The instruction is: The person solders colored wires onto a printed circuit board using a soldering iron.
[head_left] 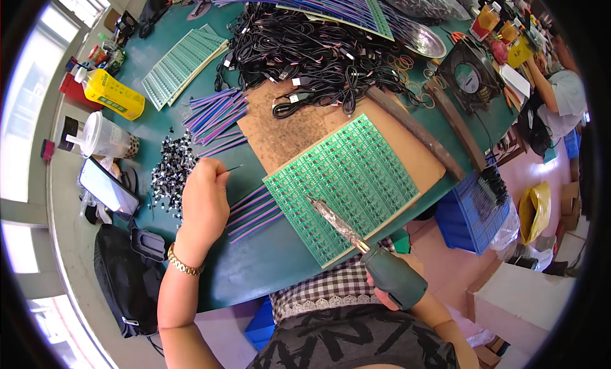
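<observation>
My left hand (pixel 207 189) is closed in a pinch, left of the circuit boards, with a thin dark wire-like piece (pixel 236 167) sticking out from the fingers. My right hand (pixel 388 294) grips the dark green handle of a soldering iron (pixel 342 226). Its tip points over the near-left part of a green panel of circuit boards (pixel 356 172), and I cannot tell whether it touches. Beside my left hand is a heap of small metal-and-black connectors (pixel 170 172). Bundles of purple, blue and pink wires (pixel 216 118) lie behind it, and more colored wires (pixel 256 211) stick out by the panel's left edge.
Beneath the panel lies brown cardboard (pixel 280 124), with two dark bars (pixel 455 124) on the right. Black cables (pixel 299 48) are piled behind. A fan (pixel 469 76), a yellow bottle (pixel 114 94), a lidded cup (pixel 108 137) and a phone (pixel 108 187) stand around. Another person (pixel 563 95) sits right.
</observation>
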